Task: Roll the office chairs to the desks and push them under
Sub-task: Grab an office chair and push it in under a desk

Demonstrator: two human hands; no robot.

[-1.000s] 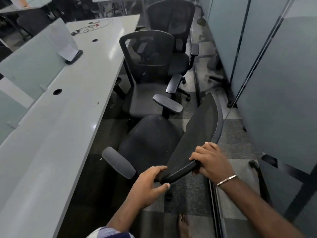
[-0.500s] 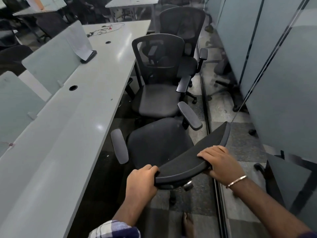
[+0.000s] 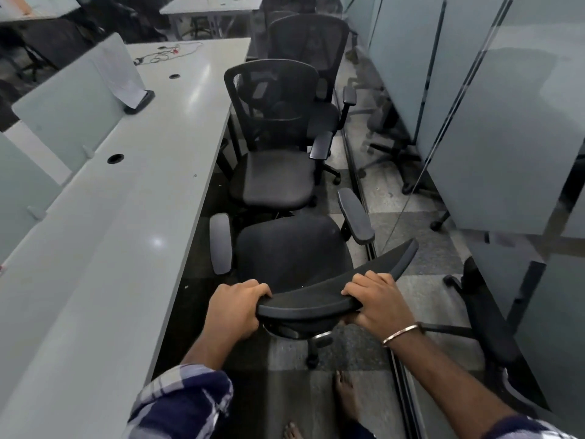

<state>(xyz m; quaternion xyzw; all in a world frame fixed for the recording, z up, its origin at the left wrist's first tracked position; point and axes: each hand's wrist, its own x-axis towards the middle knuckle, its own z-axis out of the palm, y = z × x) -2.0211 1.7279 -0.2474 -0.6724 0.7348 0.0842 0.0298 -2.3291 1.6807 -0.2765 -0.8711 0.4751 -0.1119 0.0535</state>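
both my hands are clamped on the top edge of the nearest chair's backrest [image 3: 319, 299]: my left hand [image 3: 234, 307] curls round its left end, my right hand [image 3: 375, 301] wraps it further along, a bangle [image 3: 402, 334] on that wrist. a second ago this backrest stood slanted away to my right, with the seat facing the desk at an angle; now it lies almost square across my grip, so i've swung the chair round as i walked it along the aisle. just beyond my knuckles its seat [image 3: 291, 248] points up the aisle, parallel to the desk [image 3: 104, 236] off my left hand, the left armrest [image 3: 220, 243] close beside the desk edge but not under it. i judge that means this chair is brought alongside, not yet parked; it still needs turning toward the desk and pushing in. directly ahead of the seat, touching or nearly so, sits a second chair [image 3: 273, 147], likewise out from the desk, and a third chair [image 3: 308, 42] behind that. to the right of my right hand runs a glass partition [image 3: 493, 128], leaving a tight aisle, so i expect little room for the swing.
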